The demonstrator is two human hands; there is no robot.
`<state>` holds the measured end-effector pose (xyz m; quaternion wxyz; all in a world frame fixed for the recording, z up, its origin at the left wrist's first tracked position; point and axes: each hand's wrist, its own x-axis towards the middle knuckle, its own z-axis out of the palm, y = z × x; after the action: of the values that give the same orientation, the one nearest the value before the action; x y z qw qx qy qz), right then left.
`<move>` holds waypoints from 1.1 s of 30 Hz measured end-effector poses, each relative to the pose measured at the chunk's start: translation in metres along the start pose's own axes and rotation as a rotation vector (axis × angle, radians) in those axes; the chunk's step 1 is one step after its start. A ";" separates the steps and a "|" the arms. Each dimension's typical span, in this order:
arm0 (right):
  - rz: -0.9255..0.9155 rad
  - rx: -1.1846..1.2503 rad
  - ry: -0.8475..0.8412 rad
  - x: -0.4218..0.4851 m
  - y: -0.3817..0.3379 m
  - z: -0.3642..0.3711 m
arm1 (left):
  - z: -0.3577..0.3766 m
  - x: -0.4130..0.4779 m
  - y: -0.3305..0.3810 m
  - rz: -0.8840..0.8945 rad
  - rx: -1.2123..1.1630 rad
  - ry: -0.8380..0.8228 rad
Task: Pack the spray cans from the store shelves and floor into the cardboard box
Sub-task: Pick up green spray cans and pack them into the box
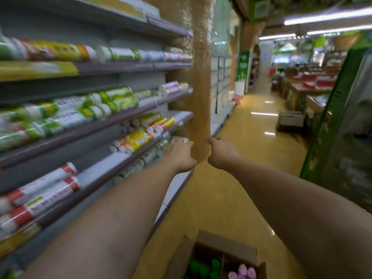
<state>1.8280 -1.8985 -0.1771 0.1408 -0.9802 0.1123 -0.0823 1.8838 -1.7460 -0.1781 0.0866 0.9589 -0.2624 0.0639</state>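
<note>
Reaching my left grip (180, 152) toward white-capped spray cans (150, 156) on the grey shelf (177, 186), I'd wrap one squarely. Blur hides whether it or my right grip (219, 152) is clenched.

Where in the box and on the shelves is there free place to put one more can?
Cardboard box: looks bare at the back, behind the green caps. Lower shelf: bare board between red-white cans and yellow cans. Upper shelves are crowded.

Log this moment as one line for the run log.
left hand, right hand: meeting at brown netting, grip unclear | cardboard box: below, open, holds green caps, pink caps
</note>
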 end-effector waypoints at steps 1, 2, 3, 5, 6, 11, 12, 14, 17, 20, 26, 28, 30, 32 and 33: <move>-0.039 -0.009 0.015 -0.003 -0.013 -0.012 | -0.018 -0.009 -0.004 -0.021 0.012 0.022; -0.076 -0.021 0.031 -0.006 -0.026 -0.023 | -0.035 -0.018 -0.008 -0.044 0.026 0.040; -0.108 -0.024 0.044 -0.009 -0.040 -0.034 | -0.051 -0.028 -0.012 -0.068 0.037 0.058; -0.178 -0.010 0.063 -0.012 -0.068 -0.052 | -0.078 -0.044 -0.025 -0.114 0.044 0.110; -0.225 -0.008 0.082 -0.014 -0.083 -0.060 | -0.092 -0.053 -0.032 -0.136 0.048 0.144; -0.389 -0.046 0.129 -0.033 -0.162 -0.081 | -0.162 -0.110 -0.072 -0.261 0.107 0.197; -0.420 -0.037 0.131 -0.038 -0.178 -0.082 | -0.174 -0.122 -0.082 -0.292 0.118 0.205; -0.498 -0.023 0.131 -0.048 -0.210 -0.084 | -0.195 -0.147 -0.103 -0.353 0.129 0.237; -0.589 -0.022 0.135 -0.065 -0.257 -0.083 | -0.218 -0.187 -0.135 -0.435 0.180 0.272; -0.648 0.006 0.110 -0.090 -0.304 -0.076 | -0.232 -0.234 -0.165 -0.528 0.244 0.269; -0.769 0.084 0.075 -0.152 -0.397 -0.049 | -0.249 -0.335 -0.214 -0.645 0.332 0.228; -0.810 0.121 0.039 -0.179 -0.432 -0.036 | -0.251 -0.373 -0.232 -0.686 0.364 0.204; -0.868 0.151 0.007 -0.209 -0.466 -0.025 | -0.256 -0.415 -0.248 -0.732 0.383 0.185; -0.942 0.162 -0.031 -0.241 -0.498 -0.012 | -0.260 -0.458 -0.263 -0.784 0.386 0.165; -0.973 0.160 -0.052 -0.258 -0.512 -0.006 | -0.261 -0.479 -0.271 -0.812 0.383 0.157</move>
<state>1.6799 -1.3589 -0.0544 0.1636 -0.9069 -0.3686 -0.1225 1.5940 -1.2287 -0.0391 -0.0547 0.9752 0.1586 0.1445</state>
